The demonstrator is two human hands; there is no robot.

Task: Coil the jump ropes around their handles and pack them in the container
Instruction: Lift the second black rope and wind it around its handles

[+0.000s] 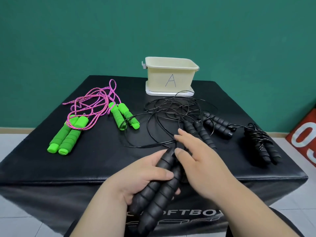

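Lying at the left of a black padded box (51, 168) are two sets of green handles (65, 135), one near the left edge and a second green pair (124, 115) farther in, with a tangled pink rope (92, 101) between them. Near the front centre, the left hand (145, 177) is curling its fingers and thumb round a pair of black handles (159, 185) held side by side. At the far edge, a cream container (171, 74) marked "A" is standing open. The right hand (200, 161) is hovering beside the handles' tips, fingers straight and spread, gripping nothing. Loose black cord (171, 108) is sprawling behind it around more black handle pairs (217, 124). Farthest right, a coiled black rope (263, 146) is lying.
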